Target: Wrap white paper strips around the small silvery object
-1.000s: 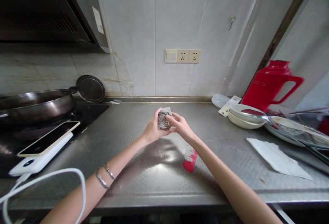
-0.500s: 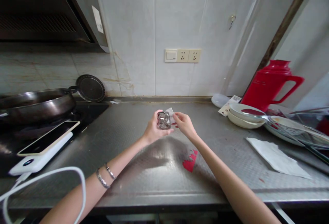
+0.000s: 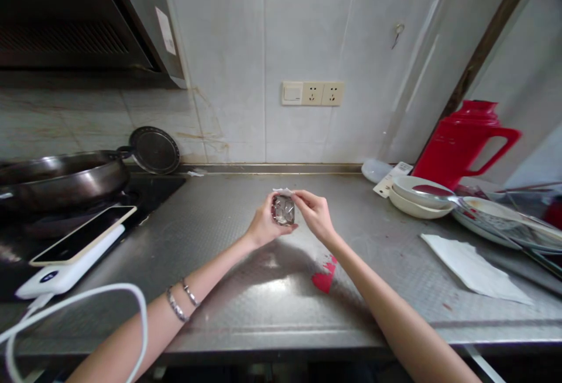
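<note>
Above the middle of a steel counter [image 3: 263, 289], my left hand [image 3: 262, 225] is closed round a small clear faceted glass [image 3: 283, 209]. A bit of white tissue [image 3: 281, 191] shows at the glass's top edge. My right hand [image 3: 314, 214] touches the glass from the right, its fingers pinched on the rim and the tissue. Two thin bracelets [image 3: 181, 300] circle my left wrist.
A red spill [image 3: 325, 277] lies on the counter below my right arm. At left are a dark pan [image 3: 61, 178], a round lid [image 3: 154, 150], a phone on a white power bank [image 3: 72, 254] and a white cable [image 3: 127, 307]. At right stand bowls [image 3: 417, 198], plates, a red jug [image 3: 465, 143] and a paper napkin [image 3: 472, 269].
My left hand has turned the glass a little and raised it slightly. My right hand let go for a moment and now pinches the rim and tissue at the top.
</note>
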Available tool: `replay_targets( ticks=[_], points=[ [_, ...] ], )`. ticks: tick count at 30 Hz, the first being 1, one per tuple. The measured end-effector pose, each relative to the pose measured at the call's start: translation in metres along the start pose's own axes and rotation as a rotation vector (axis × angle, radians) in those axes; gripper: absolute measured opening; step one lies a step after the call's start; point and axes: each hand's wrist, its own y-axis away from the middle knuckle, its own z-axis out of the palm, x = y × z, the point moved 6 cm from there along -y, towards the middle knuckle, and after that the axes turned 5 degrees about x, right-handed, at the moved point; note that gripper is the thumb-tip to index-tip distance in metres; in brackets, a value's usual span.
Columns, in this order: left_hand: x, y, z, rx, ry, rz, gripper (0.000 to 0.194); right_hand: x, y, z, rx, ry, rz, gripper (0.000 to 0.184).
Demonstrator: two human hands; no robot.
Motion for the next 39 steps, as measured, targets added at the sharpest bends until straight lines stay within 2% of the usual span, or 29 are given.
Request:
replay_targets(
  ticks=[8,10,14,16,19,22,26,28,31,33,36,39],
  points=[
    [-0.019,-0.004,-0.006,0.088,-0.019,-0.054,0.075,-0.022,0.005,0.001,0.011,0.007,-0.178,0.021],
    [-0.022,-0.004,-0.006,0.081,-0.008,-0.052,0.077,-0.019,0.004,-0.001,0.028,-0.009,-0.151,0.02],
    [-0.021,-0.002,0.0,0.017,-0.026,-0.045,0.079,-0.005,0.0,-0.013,0.211,-0.021,-0.015,0.021],
    [-0.019,0.0,0.002,-0.008,-0.066,-0.027,0.08,-0.004,0.0,-0.014,0.236,0.011,-0.012,0.022],
    [-0.015,0.003,0.006,-0.031,-0.117,0.039,0.079,-0.01,0.0,-0.004,0.111,0.08,-0.098,0.022],
    [-0.016,0.006,0.009,-0.068,-0.141,0.049,0.074,-0.017,0.003,0.005,-0.003,0.125,-0.194,0.024],
    [-0.018,0.006,0.009,-0.035,-0.201,0.032,0.071,-0.025,0.007,0.007,-0.045,0.157,-0.303,0.027],
    [-0.014,0.003,0.009,-0.015,-0.224,0.09,0.068,-0.028,0.008,0.008,-0.062,0.157,-0.342,0.028],
    [-0.004,-0.001,0.011,-0.049,-0.232,0.216,0.055,-0.03,0.01,0.009,-0.068,0.148,-0.363,0.027],
    [-0.001,-0.002,0.012,-0.075,-0.232,0.248,0.048,-0.031,0.011,0.01,-0.068,0.128,-0.357,0.026],
    [-0.001,-0.002,0.011,-0.079,-0.208,0.244,0.049,-0.027,0.009,0.008,-0.061,0.063,-0.269,0.022],
    [-0.008,0.001,0.008,-0.033,-0.147,0.098,0.064,-0.016,0.004,0.001,0.013,-0.052,-0.097,0.019]
  ],
)
